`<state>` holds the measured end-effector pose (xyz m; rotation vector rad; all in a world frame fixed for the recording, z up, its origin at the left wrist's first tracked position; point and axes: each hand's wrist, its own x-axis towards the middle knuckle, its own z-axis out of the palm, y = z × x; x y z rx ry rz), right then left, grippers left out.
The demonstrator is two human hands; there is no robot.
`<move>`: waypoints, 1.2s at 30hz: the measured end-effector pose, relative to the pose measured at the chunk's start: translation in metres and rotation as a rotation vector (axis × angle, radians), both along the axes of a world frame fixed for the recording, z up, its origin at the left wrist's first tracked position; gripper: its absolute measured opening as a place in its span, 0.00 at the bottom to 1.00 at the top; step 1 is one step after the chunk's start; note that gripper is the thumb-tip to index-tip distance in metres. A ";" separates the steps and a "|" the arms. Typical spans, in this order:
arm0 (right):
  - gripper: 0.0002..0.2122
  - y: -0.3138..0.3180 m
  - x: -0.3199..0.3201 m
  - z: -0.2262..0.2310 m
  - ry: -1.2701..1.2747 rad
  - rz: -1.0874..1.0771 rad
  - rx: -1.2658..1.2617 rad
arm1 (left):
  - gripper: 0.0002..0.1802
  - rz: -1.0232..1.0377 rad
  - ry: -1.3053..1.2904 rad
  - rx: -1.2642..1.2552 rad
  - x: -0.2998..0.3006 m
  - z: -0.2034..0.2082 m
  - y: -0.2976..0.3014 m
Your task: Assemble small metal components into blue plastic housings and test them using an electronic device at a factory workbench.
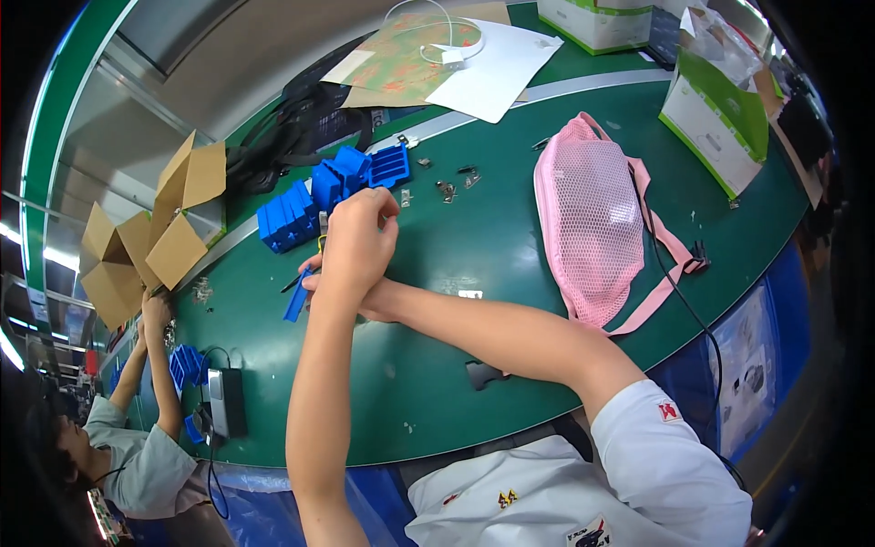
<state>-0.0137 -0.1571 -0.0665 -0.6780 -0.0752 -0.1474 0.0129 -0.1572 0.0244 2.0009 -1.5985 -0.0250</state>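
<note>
Table (465, 219) — two crossed forearms (319, 410), one blue strip (296, 302)

Slim blue piece (296, 301), held slanting, blue blocks (289, 217), clustered beyond

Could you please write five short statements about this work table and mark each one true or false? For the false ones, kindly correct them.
1. The bare left hand and its wrist cross over the bare right hand. True.
2. The pink mesh waist bag lies left of both hands. False: it lies to their right.
3. A flat blue plastic strip is held by the right hand. True.
4. The smooth table top is white. False: it is dark green.
5. The brown cardboard boxes have open flaps. True.
</note>
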 end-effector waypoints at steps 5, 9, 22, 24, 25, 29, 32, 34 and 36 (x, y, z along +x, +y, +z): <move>0.18 0.011 0.003 -0.007 0.018 -0.024 -0.058 | 0.12 -0.273 0.067 0.351 -0.023 0.015 0.005; 0.20 0.006 -0.014 0.029 0.010 -0.067 -0.384 | 0.09 -0.311 -0.003 0.212 -0.053 0.053 0.019; 0.13 -0.059 -0.033 0.133 -0.087 -0.015 -0.345 | 0.08 -0.044 0.408 0.153 -0.067 -0.017 0.093; 0.12 -0.064 -0.035 0.143 -0.023 0.123 -0.267 | 0.09 -0.011 0.406 0.036 -0.067 -0.039 0.083; 0.12 -0.067 -0.038 0.144 -0.004 0.099 -0.270 | 0.10 -0.042 0.400 0.034 -0.069 -0.046 0.075; 0.14 -0.063 -0.028 0.131 -0.070 -0.094 -0.341 | 0.09 -0.107 0.328 0.034 -0.076 -0.056 0.057; 0.17 -0.056 -0.024 0.118 -0.058 -0.072 -0.376 | 0.08 -0.219 0.235 -0.085 -0.076 -0.064 0.057; 0.17 -0.050 -0.022 0.107 -0.015 -0.036 -0.313 | 0.06 -0.338 0.279 -0.012 -0.074 -0.048 0.071; 0.17 -0.045 -0.018 0.088 -0.049 -0.016 -0.337 | 0.05 -0.406 0.360 0.108 -0.064 -0.016 0.093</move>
